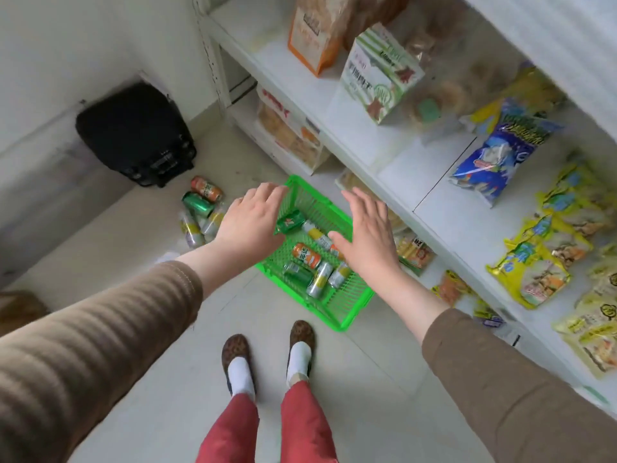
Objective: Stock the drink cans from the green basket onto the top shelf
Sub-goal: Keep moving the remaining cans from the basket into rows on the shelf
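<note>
Cans lie loose on the floor of the green basket, which sits on the tiles in front of my feet, just left of the shelving. My left hand hovers over its left rim and my right hand over its right side, both palm down with fingers spread and gripping nothing.

I count an orange can, a dark green can, a small green can at the far end, and several silver-and-yellow ones; my right hand hides part of the pile. More cans lie in a heap on the floor to the left, outside the basket.

To do this well, I judge I should bend lower and take one can per hand, wrapping around the middle so it cannot roll away. The orange and dark green ones lie clear and nearest. The top shelf is out of sight here, so I would lift steadily and stand each can upright.
</note>
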`<action>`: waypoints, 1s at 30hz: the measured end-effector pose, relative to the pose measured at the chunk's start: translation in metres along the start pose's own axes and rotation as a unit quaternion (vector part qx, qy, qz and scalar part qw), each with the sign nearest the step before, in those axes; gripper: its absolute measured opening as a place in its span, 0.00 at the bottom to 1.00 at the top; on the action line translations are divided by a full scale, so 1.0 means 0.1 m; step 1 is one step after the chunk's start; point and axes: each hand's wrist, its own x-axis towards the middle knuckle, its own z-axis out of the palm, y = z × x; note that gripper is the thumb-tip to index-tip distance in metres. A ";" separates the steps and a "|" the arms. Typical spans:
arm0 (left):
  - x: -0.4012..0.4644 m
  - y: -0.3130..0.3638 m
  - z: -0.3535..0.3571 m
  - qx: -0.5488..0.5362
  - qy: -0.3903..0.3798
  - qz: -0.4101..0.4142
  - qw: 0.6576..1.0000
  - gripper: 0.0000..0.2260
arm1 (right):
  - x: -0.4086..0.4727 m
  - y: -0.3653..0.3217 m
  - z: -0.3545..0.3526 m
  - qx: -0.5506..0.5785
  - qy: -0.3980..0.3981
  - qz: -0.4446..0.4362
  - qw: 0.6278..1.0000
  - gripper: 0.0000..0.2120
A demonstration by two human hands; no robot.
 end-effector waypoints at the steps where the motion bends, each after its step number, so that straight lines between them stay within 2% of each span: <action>1: 0.02 -0.07 0.23 -0.006 -0.014 -0.015 1.000 0.38 | 0.02 0.10 0.23 0.003 -0.017 0.007 1.000 0.35; 7: 0.26 -0.44 1.62 -0.017 -0.086 -0.066 0.994 0.38 | 0.27 0.67 1.70 0.023 -0.096 0.037 0.994 0.33; 15: 0.93 -0.86 2.97 -0.001 -0.127 -0.084 0.988 0.36 | 0.96 1.12 3.48 0.004 -0.161 -0.005 0.987 0.31; 23: 1.34 -1.21 3.65 0.023 -0.151 -0.077 0.985 0.38 | 1.93 1.25 4.54 -0.106 -0.176 -0.067 0.976 0.29; 27: 1.41 -1.32 3.82 0.025 -0.152 -0.064 0.986 0.37 | 2.15 1.18 4.93 -0.201 -0.185 -0.095 0.957 0.24; 30: 1.44 -1.34 3.86 0.025 -0.151 -0.051 0.987 0.35 | 2.12 1.20 5.17 -0.253 -0.165 -0.162 0.940 0.19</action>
